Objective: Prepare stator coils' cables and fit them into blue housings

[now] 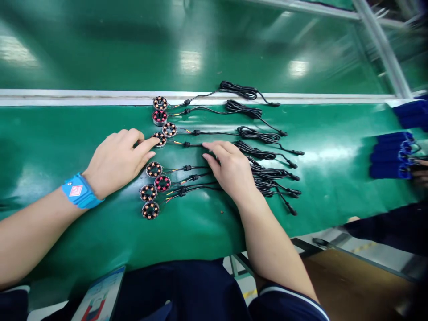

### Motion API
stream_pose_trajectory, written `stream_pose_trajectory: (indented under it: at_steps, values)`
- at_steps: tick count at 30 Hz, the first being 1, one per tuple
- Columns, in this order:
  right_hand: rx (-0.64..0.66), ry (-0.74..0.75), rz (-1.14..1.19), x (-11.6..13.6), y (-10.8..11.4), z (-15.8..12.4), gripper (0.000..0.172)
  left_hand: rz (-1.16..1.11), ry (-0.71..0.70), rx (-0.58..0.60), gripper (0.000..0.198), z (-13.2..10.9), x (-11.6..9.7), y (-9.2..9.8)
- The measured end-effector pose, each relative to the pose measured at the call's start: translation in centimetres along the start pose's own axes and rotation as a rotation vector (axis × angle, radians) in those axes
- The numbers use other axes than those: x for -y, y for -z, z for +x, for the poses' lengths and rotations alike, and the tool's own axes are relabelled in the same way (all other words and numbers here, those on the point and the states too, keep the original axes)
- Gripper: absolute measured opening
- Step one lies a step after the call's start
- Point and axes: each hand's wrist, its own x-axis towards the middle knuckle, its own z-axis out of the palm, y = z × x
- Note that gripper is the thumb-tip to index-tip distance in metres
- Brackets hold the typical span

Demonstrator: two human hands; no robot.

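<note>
Several round coil rings with black cables lie in a rough column on the green mat. My left hand [122,154], with a blue wristband, has its index fingertip on a copper-coloured coil ring [159,140]; its thumb is apart from that finger. Over the cables to the right is my right hand [230,167], its thumb and index finger apart near the thin black cable [197,144] of that same ring. A red coil ring [159,117] and another copper one [160,103] lie above. Below sit a second red ring [162,183] and more copper ones [150,210].
Bundled black cables [259,150] stretch right of my right hand. A pale rail [100,97] crosses behind the mat [200,236]. At the right edge are blue items [389,156] and another person's hand [419,171]. A brown board [347,285] is at lower right.
</note>
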Motion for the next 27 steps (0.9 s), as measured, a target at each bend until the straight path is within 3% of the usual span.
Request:
stream_pose_trajectory:
  at_steps: [11,17,20,24,27]
  values:
    - [0.081,0.010,-0.052,0.3,0.4,-0.5,0.015,0.052,-0.111,-0.036,0.038,-0.4,-1.0,1.1]
    - [0.158,0.036,0.125,0.6,1.9,-0.5,0.010,-0.089,-0.098,0.018,0.040,-0.2,-0.6,1.3]
    - [0.091,0.055,0.059,0.4,2.3,0.8,0.018,-0.191,-0.062,0.006,0.036,0.5,0.1,1.4]
    - [0.010,0.086,-0.079,-0.6,1.7,3.6,0.031,-0.147,-0.042,-0.023,0.036,2.9,0.9,0.5]
    - [0.031,0.059,-0.116,-1.5,0.5,5.2,0.026,-0.088,-0.051,-0.011,0.037,4.7,1.1,-0.5]
